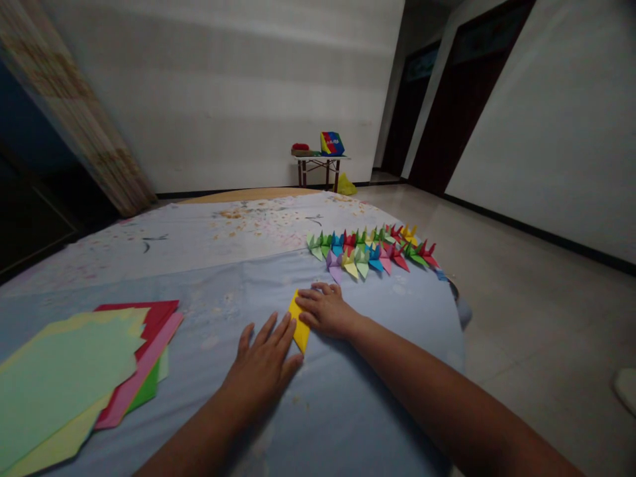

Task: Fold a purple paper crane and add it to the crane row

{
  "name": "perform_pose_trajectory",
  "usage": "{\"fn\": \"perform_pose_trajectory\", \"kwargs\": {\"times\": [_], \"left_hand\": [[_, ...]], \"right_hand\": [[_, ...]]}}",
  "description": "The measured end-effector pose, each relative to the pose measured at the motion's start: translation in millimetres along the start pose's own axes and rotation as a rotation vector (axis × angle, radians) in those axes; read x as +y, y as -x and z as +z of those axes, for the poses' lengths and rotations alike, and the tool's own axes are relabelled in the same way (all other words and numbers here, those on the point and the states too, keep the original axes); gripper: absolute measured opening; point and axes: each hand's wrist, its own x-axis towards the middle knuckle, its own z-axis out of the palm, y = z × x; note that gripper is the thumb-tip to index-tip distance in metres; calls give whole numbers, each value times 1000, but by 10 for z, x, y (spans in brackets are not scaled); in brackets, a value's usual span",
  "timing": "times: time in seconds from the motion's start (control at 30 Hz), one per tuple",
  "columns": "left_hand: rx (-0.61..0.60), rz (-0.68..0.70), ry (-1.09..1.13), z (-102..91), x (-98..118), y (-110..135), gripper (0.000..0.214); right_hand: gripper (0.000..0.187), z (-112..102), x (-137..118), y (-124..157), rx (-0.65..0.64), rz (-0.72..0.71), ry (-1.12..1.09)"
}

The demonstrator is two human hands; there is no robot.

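Left hand (261,363) flat on sheet, fingers (271,338) spread, holding nothing, just beside yellow folded paper (300,329). Right hand (325,310) resting on paper's upper end, fingers (311,299) slightly curled, not gripping. Blue sheet (397,338) beneath. Paper cranes (368,255) at 1 o'clock; colored paper stack (74,371) at 9 o'clock.

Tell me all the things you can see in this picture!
paper cranes: many, mixed colours, in rows on blue sheet
blue sheet: one, pale blue, under the hands
flowered sheet: one, whitish, beyond blue sheet
paper squares: several, green, yellow, pink, red, piled at left
folded paper: one, yellow, between the hands
small table: one, white top, by far wall
box: one, multicoloured, on small table
bag: one, yellow, on floor beside small table
curtain: one, beige, far left
doors: two, dark, far right
left hand: one, flat on blue sheet
right hand: one, on folded paper
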Motion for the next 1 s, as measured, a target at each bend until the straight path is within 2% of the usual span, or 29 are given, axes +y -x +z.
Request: {"fn": "perform_pose_trajectory", "kwargs": {"times": [0.37,0.53,0.57,0.67,0.73,0.87,1.0], "left_hand": [[32,81,24,158,118,292,55],[81,185,15,77,75,457,51],[91,193,17,34,70,455,49],[203,40,-4,-71,97,358,48],[232,3,-18,-73,147,259,49],[133,50,3,61,240,153,49],[87,29,48,152,250,174,50]], "right_hand": [[41,-4,-8,16,-7,7,-4],[41,9,0,12,-5,7,-9],[41,13,0,12,-3,5,-9],[42,23,-9,9,-6,2,-4],[42,19,-14,-1,-14,8,0],[43,-54,14,0,-31,23,-19],[45,-191,40,164,11,1,-18]]}}
